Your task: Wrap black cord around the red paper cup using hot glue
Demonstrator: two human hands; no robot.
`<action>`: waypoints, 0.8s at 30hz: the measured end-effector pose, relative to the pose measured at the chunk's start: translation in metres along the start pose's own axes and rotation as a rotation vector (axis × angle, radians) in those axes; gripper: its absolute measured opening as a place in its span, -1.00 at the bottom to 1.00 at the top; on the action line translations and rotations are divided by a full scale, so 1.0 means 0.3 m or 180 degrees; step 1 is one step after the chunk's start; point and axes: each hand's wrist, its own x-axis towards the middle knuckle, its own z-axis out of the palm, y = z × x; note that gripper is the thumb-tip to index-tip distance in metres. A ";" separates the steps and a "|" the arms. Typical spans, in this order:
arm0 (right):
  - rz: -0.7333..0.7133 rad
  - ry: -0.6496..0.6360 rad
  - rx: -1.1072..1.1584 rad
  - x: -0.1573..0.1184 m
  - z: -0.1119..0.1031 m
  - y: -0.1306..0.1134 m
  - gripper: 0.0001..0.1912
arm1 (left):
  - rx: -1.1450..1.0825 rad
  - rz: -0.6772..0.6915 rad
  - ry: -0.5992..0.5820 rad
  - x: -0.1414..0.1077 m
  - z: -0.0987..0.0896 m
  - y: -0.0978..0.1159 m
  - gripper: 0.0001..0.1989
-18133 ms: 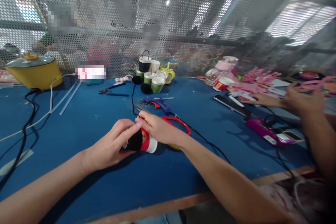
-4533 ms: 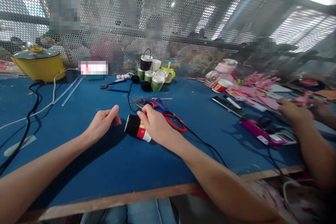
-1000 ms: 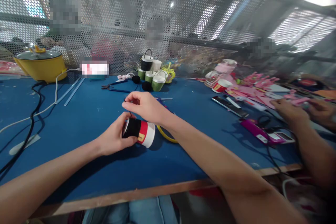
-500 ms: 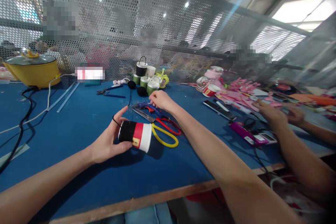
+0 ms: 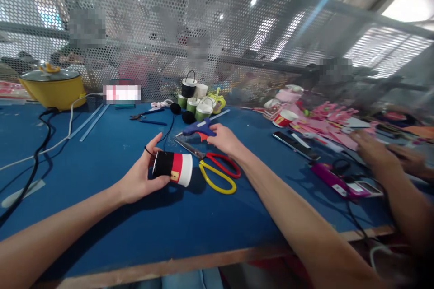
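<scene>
My left hand (image 5: 139,178) is closed around a paper cup (image 5: 185,169) lying sideways, with a black band, a red band and a small yellow patch. A black cord loop at the cup's base end hangs by my index finger. My right hand (image 5: 224,137) grips the handle of a blue glue gun (image 5: 198,127) with a red trigger; its nozzle points left and a glue stick juts from its back. Beneath and in front of it, scissors (image 5: 217,178) with one red and one yellow handle lie on the blue table, blades toward the upper left.
Pliers (image 5: 149,117), black yarn balls (image 5: 188,117) and several small cups (image 5: 203,110) stand farther back. A yellow pot (image 5: 54,88) is at left with cables. At right are a phone (image 5: 294,144), a purple device (image 5: 328,179), pink pieces (image 5: 325,131) and another person's hands (image 5: 373,149).
My right hand has taken hold of the glue gun, which is now raised and turned. The cup stays in my left hand. The view has shifted slightly to the left.
</scene>
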 end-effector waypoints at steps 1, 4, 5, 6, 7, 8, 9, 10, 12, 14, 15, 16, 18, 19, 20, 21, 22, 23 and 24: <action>-0.0061 -0.0013 0.0133 -0.024 -0.027 -0.007 -0.70 | 0.0013 -0.0023 0.0016 0.001 -0.001 0.001 -0.09; -0.0282 -0.0297 0.0657 -0.116 -0.100 -0.038 -0.88 | 0.0039 -0.0122 0.0088 0.007 -0.001 0.009 -0.09; -0.0388 -0.0413 0.0850 -0.148 -0.114 -0.050 -0.82 | 0.0018 -0.0157 0.0103 0.010 -0.001 0.012 -0.08; -0.0479 -0.0514 0.0947 -0.178 -0.121 -0.062 -0.78 | -0.0013 -0.0185 0.0114 0.012 0.000 0.015 -0.08; -0.0540 -0.0543 0.1005 -0.206 -0.123 -0.073 -0.76 | -0.0045 -0.0209 0.0120 0.014 0.000 0.019 -0.08; -0.0573 -0.0543 0.1025 -0.231 -0.118 -0.082 -0.78 | -0.0073 -0.0230 0.0124 0.016 -0.001 0.022 -0.08; -0.0612 -0.0513 0.1041 -0.252 -0.110 -0.089 -0.80 | -0.0086 -0.0253 0.0127 0.018 -0.001 0.026 -0.08; -0.0660 -0.0456 0.1062 -0.271 -0.100 -0.094 -0.82 | -0.0084 -0.0276 0.0132 0.019 -0.002 0.029 -0.08; -0.0805 -0.0309 0.1047 -0.298 -0.080 -0.097 -0.82 | -0.0047 -0.0334 0.0149 0.021 -0.005 0.033 -0.07; -0.0959 -0.0126 0.0859 -0.316 -0.069 -0.093 -0.83 | -0.0011 -0.0377 0.0165 0.022 -0.008 0.034 -0.08; -0.1036 -0.0050 0.0722 -0.323 -0.067 -0.090 -0.84 | -0.0003 -0.0392 0.0174 0.023 -0.009 0.034 -0.08; -0.1126 -0.0005 0.0582 -0.329 -0.067 -0.086 -0.85 | 0.0000 -0.0404 0.0183 0.024 -0.010 0.034 -0.09; -0.1337 -0.0011 0.0352 -0.338 -0.068 -0.079 -0.83 | 0.0002 -0.0421 0.0208 0.024 -0.011 0.033 -0.09; -0.1429 -0.0046 0.0277 -0.341 -0.069 -0.077 -0.81 | 0.0006 -0.0432 0.0224 0.024 -0.012 0.034 -0.10; -0.1486 -0.0076 0.0220 -0.343 -0.068 -0.075 -0.79 | 0.0015 -0.0447 0.0237 0.025 -0.011 0.035 -0.10; -0.1509 -0.0092 0.0181 -0.344 -0.067 -0.074 -0.78 | 0.0029 -0.0464 0.0243 0.025 -0.011 0.036 -0.10; -0.1501 -0.0108 0.0140 -0.345 -0.065 -0.074 -0.76 | 0.0046 -0.0481 0.0244 0.025 -0.011 0.037 -0.09; -0.1473 -0.0117 0.0093 -0.346 -0.062 -0.076 -0.76 | 0.0065 -0.0494 0.0247 0.025 -0.011 0.038 -0.09; -0.1441 -0.0126 0.0042 -0.346 -0.060 -0.077 -0.76 | 0.0084 -0.0502 0.0248 0.025 -0.012 0.038 -0.09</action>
